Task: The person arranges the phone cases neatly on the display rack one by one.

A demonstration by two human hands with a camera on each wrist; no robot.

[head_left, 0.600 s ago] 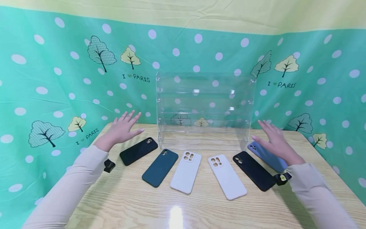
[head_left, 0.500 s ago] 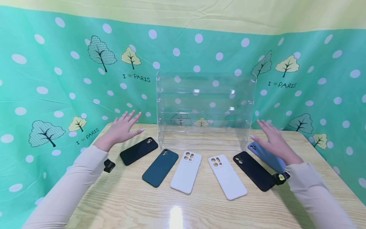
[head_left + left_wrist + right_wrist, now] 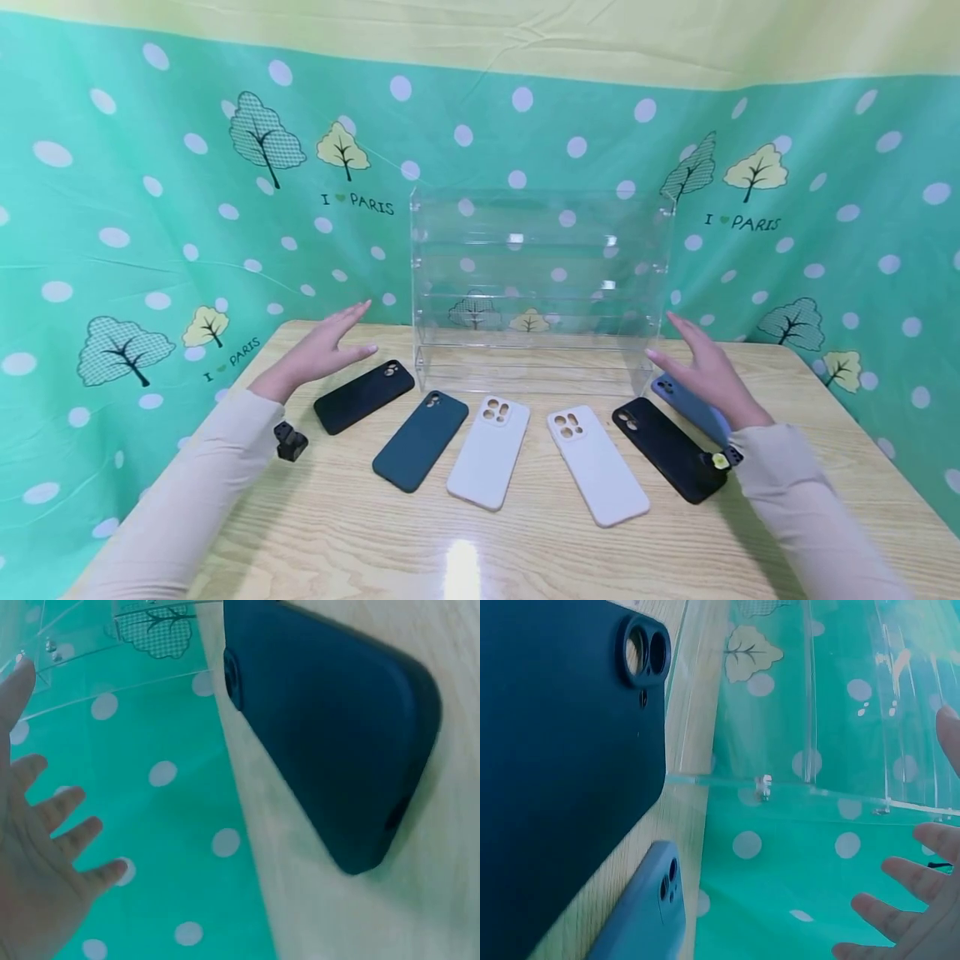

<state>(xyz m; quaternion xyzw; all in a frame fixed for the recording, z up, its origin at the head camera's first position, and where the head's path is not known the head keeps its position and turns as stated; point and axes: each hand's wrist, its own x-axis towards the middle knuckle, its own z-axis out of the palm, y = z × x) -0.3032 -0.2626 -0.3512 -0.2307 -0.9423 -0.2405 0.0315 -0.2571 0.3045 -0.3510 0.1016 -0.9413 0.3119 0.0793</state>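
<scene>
My left hand (image 3: pixel 315 354) hovers with straight fingers above a black phone case (image 3: pixel 363 397) at the table's left; the left wrist view shows the hand (image 3: pixel 37 877) apart from that case (image 3: pixel 337 727). On the other side my right hand (image 3: pixel 712 375) is held up, fingers extended, partly covering a blue phone case (image 3: pixel 686 404). A second black phone case (image 3: pixel 663 450) lies just beside it, large in the right wrist view. Between the hands lie a dark teal phone case (image 3: pixel 420 442) and two white phone cases (image 3: pixel 487 458) (image 3: pixel 600 475). Neither hand holds anything.
Behind the cases stands a clear acrylic tiered rack (image 3: pixel 418 292), its side panels and shelves see-through. A green dotted curtain (image 3: pixel 135 267) hangs close behind the wooden table (image 3: pixel 360 533) and along its sides. Small black cameras (image 3: pixel 290 442) sit at the wrists.
Both hands have rotated from spread, palm-down poses toward palms facing each other. The right hand and forearm have shifted left, inward. The phone cases and rack have stayed put.
</scene>
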